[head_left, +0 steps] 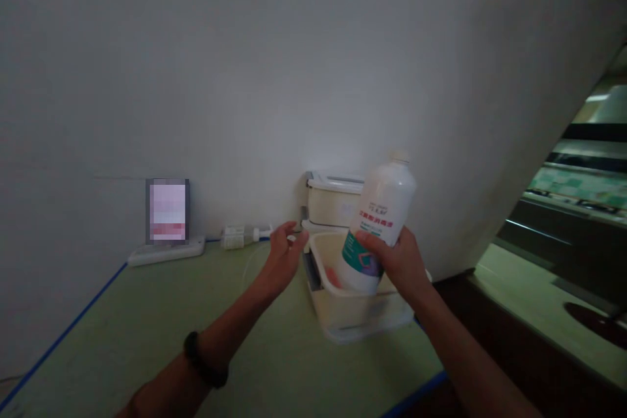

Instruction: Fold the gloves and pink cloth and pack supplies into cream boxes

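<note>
My right hand [399, 261] is wrapped round the lower part of a large white bottle [385, 196] with red lettering and a green and purple label. The bottle is capped and leans a little to the right, held over a cream plastic tub [353, 307]. Something pinkish [334, 275] shows inside that tub; I cannot make out what it is. My left hand [284, 248] hovers at the tub's left side, fingers apart and slightly curled, holding nothing. A dark band circles my left wrist.
Behind the tub stands a cream box with a white lid [336, 192]. A small pump bottle [238, 237] lies on its side near the wall. At the left, a blurred screen [167, 211] stands on a white base [166, 251]. Blue tape edges the green table [147, 313].
</note>
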### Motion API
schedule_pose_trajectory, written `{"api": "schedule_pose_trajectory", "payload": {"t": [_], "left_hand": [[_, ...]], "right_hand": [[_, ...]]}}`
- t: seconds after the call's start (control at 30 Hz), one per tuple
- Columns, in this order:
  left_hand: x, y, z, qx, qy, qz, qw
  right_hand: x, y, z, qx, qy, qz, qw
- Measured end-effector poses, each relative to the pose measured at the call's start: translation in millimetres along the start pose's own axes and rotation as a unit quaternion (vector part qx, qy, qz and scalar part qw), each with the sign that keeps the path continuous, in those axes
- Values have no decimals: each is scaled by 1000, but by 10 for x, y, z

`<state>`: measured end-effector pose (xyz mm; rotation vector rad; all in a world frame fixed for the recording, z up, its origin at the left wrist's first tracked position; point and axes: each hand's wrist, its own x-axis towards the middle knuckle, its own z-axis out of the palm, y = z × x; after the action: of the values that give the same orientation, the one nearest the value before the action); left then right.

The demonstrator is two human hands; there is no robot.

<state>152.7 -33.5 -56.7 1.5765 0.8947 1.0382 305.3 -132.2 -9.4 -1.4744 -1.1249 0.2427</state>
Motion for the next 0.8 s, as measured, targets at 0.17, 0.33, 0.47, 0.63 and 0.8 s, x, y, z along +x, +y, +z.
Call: {"api": "schedule_pose_trajectory", "payload": {"t": [0.17,0.33,0.47,0.63,0.8], "left_hand": [[114,-187,253,-37,-98,-91,990],[75,-234,233,-56,-81,-80,992],[-67,-185,-92,-43,-27,-21,999],[-312,-250,-601,-39,-10,-6,999],[-373,-478,-845,-44,-14,-17,999]], "right_hand": [[103,210,-152,-87,55,-15,995],[63,324,-183,-170,35,-55,983],[43,283,-200,-193,-40,-73,978],[33,158,-59,-216,-222,-67,949],[-46,167,307,-271,-304,-117,906]]}}
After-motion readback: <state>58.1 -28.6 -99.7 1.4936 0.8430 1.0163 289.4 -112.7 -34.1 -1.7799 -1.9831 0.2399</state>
